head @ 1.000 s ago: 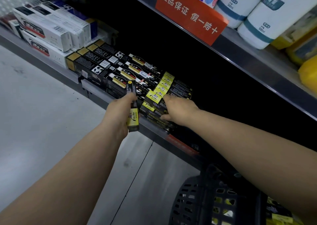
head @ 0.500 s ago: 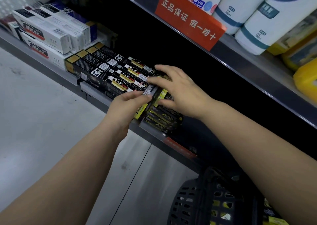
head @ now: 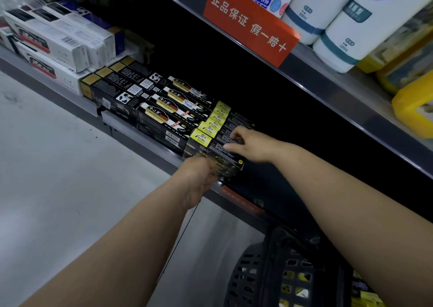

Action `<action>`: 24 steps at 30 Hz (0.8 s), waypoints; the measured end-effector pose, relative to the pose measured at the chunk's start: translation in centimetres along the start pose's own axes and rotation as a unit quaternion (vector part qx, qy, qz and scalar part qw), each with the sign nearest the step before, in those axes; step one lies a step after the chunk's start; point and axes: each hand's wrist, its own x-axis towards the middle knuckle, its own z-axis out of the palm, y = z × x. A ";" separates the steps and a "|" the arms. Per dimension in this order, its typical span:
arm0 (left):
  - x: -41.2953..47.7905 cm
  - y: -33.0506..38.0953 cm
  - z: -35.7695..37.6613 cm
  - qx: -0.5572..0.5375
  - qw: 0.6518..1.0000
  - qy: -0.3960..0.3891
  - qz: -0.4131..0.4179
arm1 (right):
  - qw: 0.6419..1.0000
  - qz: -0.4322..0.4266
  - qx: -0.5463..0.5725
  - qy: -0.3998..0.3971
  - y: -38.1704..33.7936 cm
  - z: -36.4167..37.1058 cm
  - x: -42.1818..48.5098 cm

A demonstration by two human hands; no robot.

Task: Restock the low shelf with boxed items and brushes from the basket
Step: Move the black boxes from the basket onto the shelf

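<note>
Evidently the step is seating the top box (head: 225, 153) squarely on the yellow-and-black stack at the right end of the low shelf (head: 58, 93). Its yellow end should line up with the row behind, pushed flush behind the shelf lip. The right hand (head: 246, 142) reaches in from above and appears to pinch that box. The left hand (head: 196, 177) butts the stack's front, fingers hidden, grip undeterminable. The basket (head: 253, 271) below holds more boxes.
</note>
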 end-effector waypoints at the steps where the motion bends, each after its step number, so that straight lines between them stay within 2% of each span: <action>1: 0.3 -0.1 0.2 0.005 1.000 0.002 0.012 | 1.000 -0.005 -0.002 -0.015 0.0 0.1 0.0; 10: 0.0 -0.6 0.9 -0.004 0.999 0.006 0.042 | 0.999 -0.018 -0.040 -0.020 -0.1 0.5 -0.2; 13: -0.9 0.0 1.2 0.055 0.997 0.024 0.056 | 0.999 -0.025 -0.040 -0.003 -0.6 -0.4 -1.7; 16: -2.8 0.6 1.6 0.151 0.981 0.055 0.109 | 0.997 -0.056 0.030 0.053 -1.0 -2.5 -5.1; 18: -4.8 1.0 2.3 0.201 0.963 0.047 0.175 | 0.986 -0.086 0.111 0.089 -0.7 -3.7 -8.7; 20: -7.3 1.3 3.3 0.262 0.929 0.021 0.259 | 0.973 -0.112 0.174 0.106 0.4 -4.5 -13.1; 22: -10.0 1.1 4.6 0.318 0.887 -0.026 0.334 | 0.958 -0.128 0.228 0.115 2.4 -4.7 -17.8; 24: -12.6 0.0 5.6 0.389 0.828 -0.070 0.398 | 0.938 -0.123 0.296 0.130 4.9 -4.2 -21.8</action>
